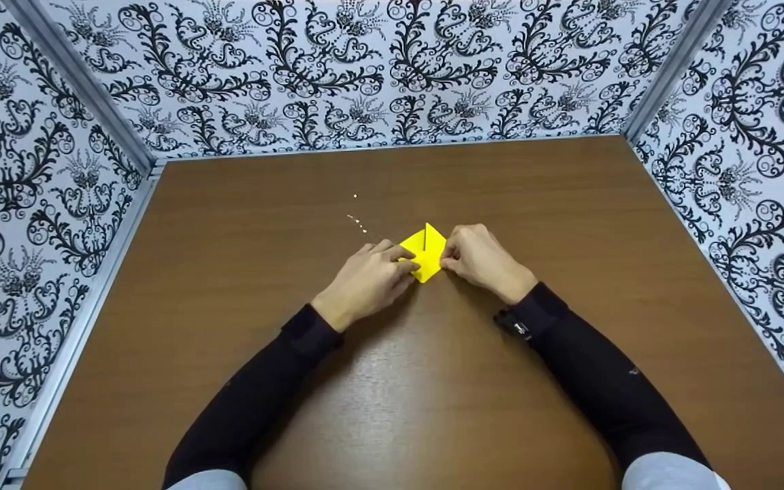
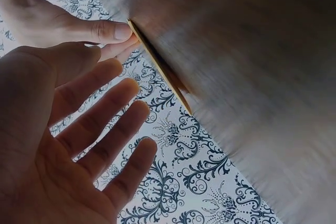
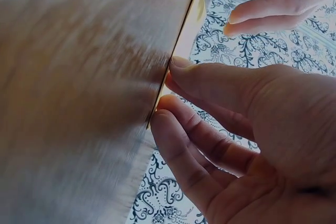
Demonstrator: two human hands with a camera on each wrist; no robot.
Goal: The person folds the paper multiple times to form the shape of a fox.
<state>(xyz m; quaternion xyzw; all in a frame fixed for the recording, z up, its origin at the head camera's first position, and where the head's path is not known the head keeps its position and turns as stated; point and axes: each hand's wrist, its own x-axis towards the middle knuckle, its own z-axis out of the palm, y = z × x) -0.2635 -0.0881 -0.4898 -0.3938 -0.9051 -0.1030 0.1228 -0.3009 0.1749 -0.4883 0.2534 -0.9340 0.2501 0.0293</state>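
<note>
A small folded piece of yellow paper (image 1: 429,264) lies near the middle of the table, a pointed flap at its top beside a dark slit. My right hand (image 1: 479,257) pinches its right edge. In the right wrist view, the thumb and fingertips meet at the edge of the paper (image 3: 184,32). The left hand (image 1: 370,278) is at the left side of the paper, its fingers overlapping it in the head view. In the left wrist view, the left hand's fingers (image 2: 123,129) are spread and nearly straight, and the paper (image 2: 160,69) appears edge-on.
The brown wooden table (image 1: 392,381) reflects some light near its front. Small whitish specks (image 1: 358,223) show on it just beyond the left hand. Walls with a black-and-white scroll pattern (image 1: 337,75) stand behind and at both sides, with grey metal posts (image 1: 664,75) at the corners.
</note>
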